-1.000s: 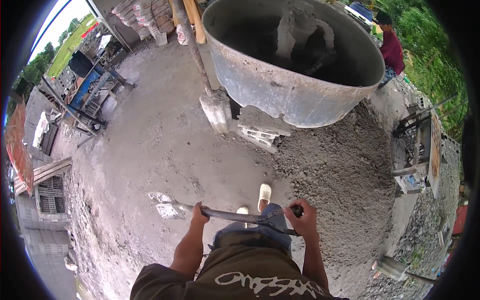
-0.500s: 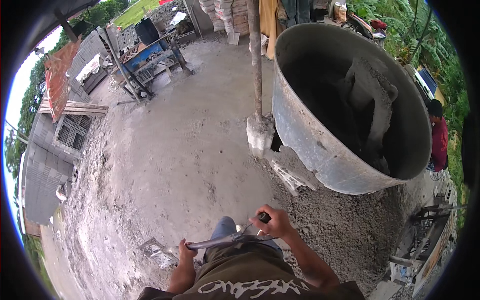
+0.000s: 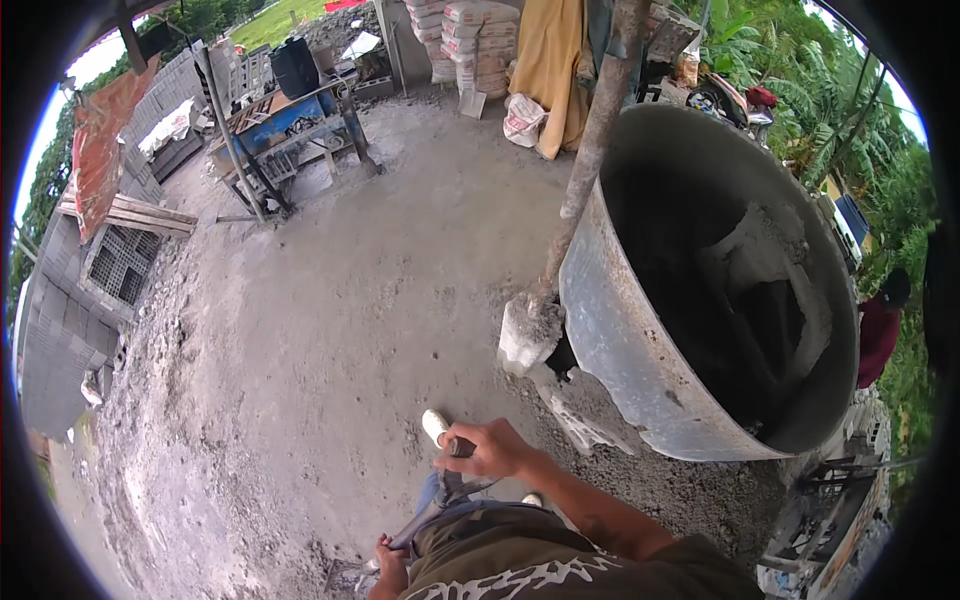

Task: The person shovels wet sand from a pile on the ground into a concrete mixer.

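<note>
A shovel (image 3: 432, 513) lies slantwise across the front of my body. My right hand (image 3: 492, 450) is closed around its handle grip at the upper end. Lower on the shaft, near my left hip, my left hand (image 3: 391, 562) is wrapped around it. The shovel's blade end, at the bottom edge, is mostly hidden by my left hand and body. Ahead to the right stands a big round metal mixing drum (image 3: 640, 335), its inside dark, with a cement-crusted paddle (image 3: 765, 245) in it. Neither hand touches the drum.
A rusty post (image 3: 590, 165) on a concrete footing (image 3: 530, 335) rises beside the drum. Gravelly mix (image 3: 700, 500) lies below it. Further off are a blue-sided work table (image 3: 285, 115), stacked cement bags (image 3: 482, 45) and hollow blocks (image 3: 70, 310). Another person (image 3: 880, 330) is at the far right.
My right hand has moved forward and left with the grip, and the shovel now slants more steeply. The left hand sits lower. My view has shifted, and a white shoe shows ahead.
</note>
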A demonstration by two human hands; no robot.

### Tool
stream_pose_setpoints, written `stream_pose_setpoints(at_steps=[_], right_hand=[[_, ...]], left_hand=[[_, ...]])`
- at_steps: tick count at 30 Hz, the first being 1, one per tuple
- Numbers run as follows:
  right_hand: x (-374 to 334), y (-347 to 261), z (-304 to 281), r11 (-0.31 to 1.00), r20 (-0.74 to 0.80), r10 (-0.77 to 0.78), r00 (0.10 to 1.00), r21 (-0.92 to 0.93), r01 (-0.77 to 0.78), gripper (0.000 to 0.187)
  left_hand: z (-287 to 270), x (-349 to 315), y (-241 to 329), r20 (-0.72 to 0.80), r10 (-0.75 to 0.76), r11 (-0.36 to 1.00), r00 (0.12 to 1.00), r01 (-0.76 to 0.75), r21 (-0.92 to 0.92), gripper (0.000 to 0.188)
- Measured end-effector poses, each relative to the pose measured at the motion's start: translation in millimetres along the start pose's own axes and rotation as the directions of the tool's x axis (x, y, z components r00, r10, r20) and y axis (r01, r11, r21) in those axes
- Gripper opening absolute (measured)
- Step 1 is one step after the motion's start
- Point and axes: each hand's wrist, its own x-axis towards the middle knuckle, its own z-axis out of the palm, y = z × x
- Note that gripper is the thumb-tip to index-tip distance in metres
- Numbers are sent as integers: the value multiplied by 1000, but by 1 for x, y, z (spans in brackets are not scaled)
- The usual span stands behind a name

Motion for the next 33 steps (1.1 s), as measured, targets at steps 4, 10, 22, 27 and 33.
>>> stream_pose_setpoints(at_steps=[4, 10, 22, 27, 33], right_hand=[[110, -13, -15, 992, -11, 23, 1000, -125, -25, 40], [269, -17, -21, 990, -66, -62, 996, -134, 53, 37], [405, 125, -69, 936, -162, 333, 929, -58, -346, 40], [481, 205, -104, 928, -185, 327, 927, -123, -352, 41], [637, 251, -211, 913, -50, 406, 913, -28, -407, 49]], left_hand=[[116, 19, 6, 51, -184, 979, 982, 187, -75, 39], [311, 29, 75, 100, -265, 933, 959, 281, -224, 37], [531, 47, 117, 22, -263, 963, 965, 264, -56, 28], [613, 68, 116, -70, -131, 979, 989, 140, 150, 27], [743, 69, 98, 478, 134, 587, 868, -458, 668, 28]])
